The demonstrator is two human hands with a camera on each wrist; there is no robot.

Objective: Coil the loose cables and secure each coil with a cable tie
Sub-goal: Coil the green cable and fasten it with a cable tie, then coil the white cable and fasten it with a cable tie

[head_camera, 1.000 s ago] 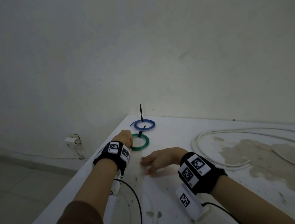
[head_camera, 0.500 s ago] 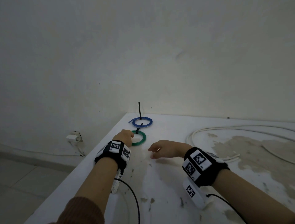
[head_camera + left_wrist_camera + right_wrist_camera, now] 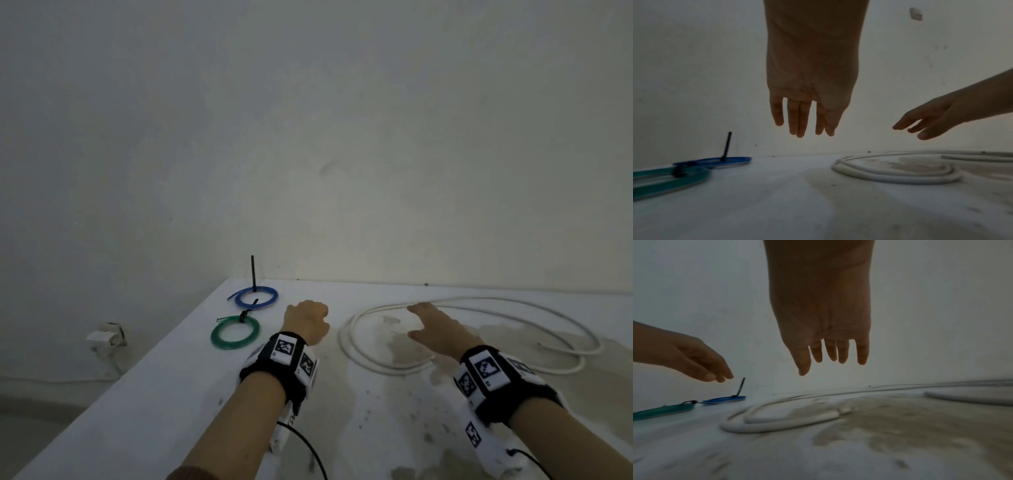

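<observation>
Across the white table [image 3: 178, 394], set into the corner of a bare, pale-walled room, brownish stains and dark specks marked the right half, and a wall socket [image 3: 108, 337] with a trailing lead showed low beyond the table's left edge. Near the far left corner lay a blue coil [image 3: 257, 297], cinched by a black cable tie [image 3: 252, 272] whose tail stood upright. Just nearer lay a green coil [image 3: 235, 331] with its own dark tie at the far rim; whether the two coils touched was hard to judge in the dim light. To the right sprawled a loose white cable [image 3: 376, 363] in wide, untied loops, running off toward the right edge. The left hand [image 3: 306, 322] hung above the table between the green coil and the white cable, fingers relaxed and pointing down, holding nothing. The right hand [image 3: 436, 327] hovered over the white loops, fingers spread and extended, also empty and apparently clear of the cable
</observation>
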